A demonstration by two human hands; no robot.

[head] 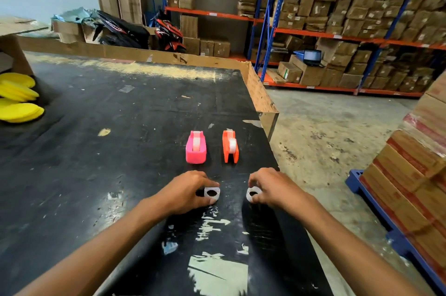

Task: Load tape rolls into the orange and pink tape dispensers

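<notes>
A pink tape dispenser (196,148) and an orange tape dispenser (230,146) stand side by side on the black table (96,151), each with a pale tape roll in its slot. Nearer to me, my left hand (187,192) pinches a small clear tape roll (212,193) that lies flat on the table. My right hand (272,186) pinches a second clear tape roll (253,194) the same way. Both hands sit just in front of the dispensers, apart from them.
Yellow round pads (18,100) are stacked at the table's left edge. A cardboard rim (259,93) lines the far and right sides of the table. Stacked cartons on a blue pallet (410,175) stand to the right; shelves of boxes fill the back.
</notes>
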